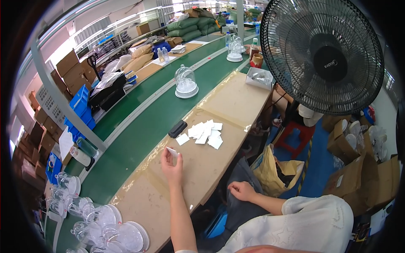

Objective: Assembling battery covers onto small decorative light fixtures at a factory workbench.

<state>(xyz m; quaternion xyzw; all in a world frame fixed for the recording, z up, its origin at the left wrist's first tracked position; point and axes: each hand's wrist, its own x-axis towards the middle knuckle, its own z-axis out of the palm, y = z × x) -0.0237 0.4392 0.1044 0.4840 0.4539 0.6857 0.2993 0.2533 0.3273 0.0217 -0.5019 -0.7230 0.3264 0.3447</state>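
Over the near part of the tan work board (160, 185), my left hand (172, 168) pinches a small white card (171, 150) between thumb and fingers. Beyond it lies a loose heap of white cards (204, 131), with a single one apart on its left. A black oblong object (177, 129) sits by the board's left edge, close to the heap. My right hand (241, 191) rests on my dark-clothed lap, fingers curled in and nothing visible in them.
Clear domes on white bases (124, 236) crowd the near left; another dome (186, 84) stands on the green conveyor belt (143, 122). A large black fan (325, 57) rises at the right, above a red stool (295, 139). A yellow sack (270, 168) and cardboard boxes (352, 181) occupy the floor.
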